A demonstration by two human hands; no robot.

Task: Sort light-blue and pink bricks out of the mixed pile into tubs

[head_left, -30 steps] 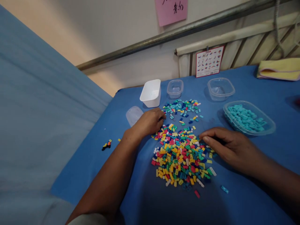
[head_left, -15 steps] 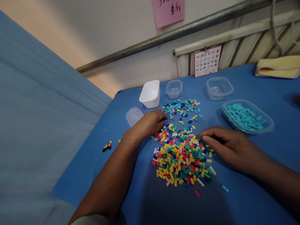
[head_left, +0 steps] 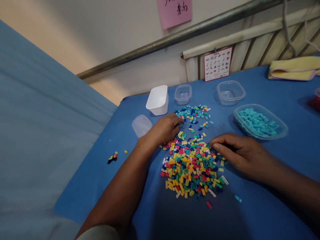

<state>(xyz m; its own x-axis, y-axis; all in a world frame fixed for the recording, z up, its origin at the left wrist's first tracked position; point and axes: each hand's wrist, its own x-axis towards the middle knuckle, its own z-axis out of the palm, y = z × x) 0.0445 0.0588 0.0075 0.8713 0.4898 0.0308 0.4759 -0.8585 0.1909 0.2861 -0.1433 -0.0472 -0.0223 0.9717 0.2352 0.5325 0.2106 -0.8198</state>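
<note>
A heap of small mixed-colour bricks lies on the blue table cover. A smaller scatter of mostly teal bricks lies just behind it. My left hand rests knuckles-up between the two, fingers curled, its fingertips at the edge of the teal scatter; what they pinch is hidden. My right hand lies at the heap's right edge, fingers pressed together and pointing left onto the bricks. A clear oval tray at the right holds several teal bricks.
A white tub, two clear tubs and a clear lid stand behind. A few stray bricks lie at the left near the table edge. A yellow cloth lies far right, a picture card against the radiator.
My left hand has slid a little right and back, toward the teal scatter. My right hand has stayed at the heap's right edge.
</note>
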